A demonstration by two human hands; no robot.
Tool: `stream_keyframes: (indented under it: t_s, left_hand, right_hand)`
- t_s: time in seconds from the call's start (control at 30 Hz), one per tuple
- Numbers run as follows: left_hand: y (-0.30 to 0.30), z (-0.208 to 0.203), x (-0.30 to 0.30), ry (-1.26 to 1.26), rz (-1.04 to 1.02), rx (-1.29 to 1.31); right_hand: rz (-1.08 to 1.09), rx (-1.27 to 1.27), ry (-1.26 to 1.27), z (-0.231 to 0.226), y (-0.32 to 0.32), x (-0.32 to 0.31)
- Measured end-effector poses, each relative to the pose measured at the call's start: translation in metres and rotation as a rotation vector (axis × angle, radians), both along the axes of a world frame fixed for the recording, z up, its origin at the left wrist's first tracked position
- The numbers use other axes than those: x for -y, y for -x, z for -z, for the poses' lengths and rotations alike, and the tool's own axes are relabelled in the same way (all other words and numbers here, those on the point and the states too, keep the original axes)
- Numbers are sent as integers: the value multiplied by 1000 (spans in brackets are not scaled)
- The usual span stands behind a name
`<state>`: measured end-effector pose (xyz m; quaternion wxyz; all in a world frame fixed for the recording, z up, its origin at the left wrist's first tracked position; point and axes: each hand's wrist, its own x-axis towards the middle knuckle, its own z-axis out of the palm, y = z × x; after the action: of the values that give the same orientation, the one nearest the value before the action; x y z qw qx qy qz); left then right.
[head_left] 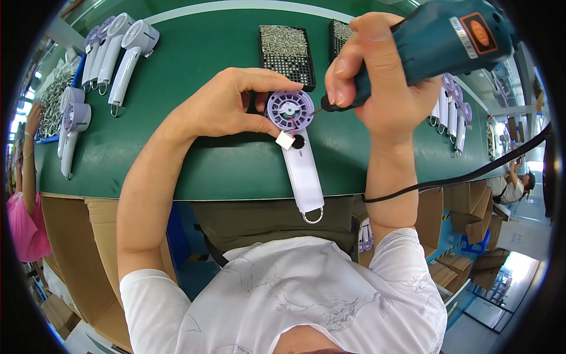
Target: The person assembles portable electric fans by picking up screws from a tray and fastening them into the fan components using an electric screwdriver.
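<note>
A small handheld fan (300, 159) lies on the green table (206, 165), its white handle pointing toward me and its open purple round head (290, 110) away from me. My left hand (230, 103) pinches the purple head from the left, thumb and fingers on its rim. My right hand (377, 76) grips a teal electric screwdriver (436, 41), whose dark tip touches the right edge of the purple head. A black cable (471, 174) trails from the tool to the right. A small white square part (285, 140) sits by the fan's neck.
Two black trays of screws (286, 44) stand just beyond the fan. Several finished white and purple fans (118, 53) lie at the far left and more fans (451, 115) at the right. Cardboard boxes (460, 206) sit under the table. Another person (23, 206) in pink stands at the left edge.
</note>
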<state>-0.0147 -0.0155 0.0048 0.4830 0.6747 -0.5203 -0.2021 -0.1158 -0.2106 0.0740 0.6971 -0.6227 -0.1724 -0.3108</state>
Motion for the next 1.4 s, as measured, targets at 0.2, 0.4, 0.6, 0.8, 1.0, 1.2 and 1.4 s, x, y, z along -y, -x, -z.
stream_keyframes:
  t_s: [0.2, 0.4, 0.6, 0.8, 1.0, 1.2, 1.4]
  left_hand:
    - [0, -7, -2, -26, 6, -30]
    - [-1, -20, 4, -131, -2, -42]
    - [0, -7, -1, -53, -25, -84]
    - [9, -20, 1, -182, -63, -134]
    - [12, -8, 3, -42, -2, -156]
    - [18, 0, 0, 400, -55, 40]
    - [14, -3, 2, 9, -100, 106]
  right_hand:
    - [18, -87, 220, 3, 0, -11]
    - [-162, -127, 182, 3, 0, -2]
    - [-219, -122, 142, 8, -8, -4]
    - [-264, -135, 128, 14, -5, -1]
    - [-320, -159, 135, -10, 16, 2]
    - [189, 118, 886, -40, 71, -3]
    - [225, -469, 1327, 27, 109, -8]
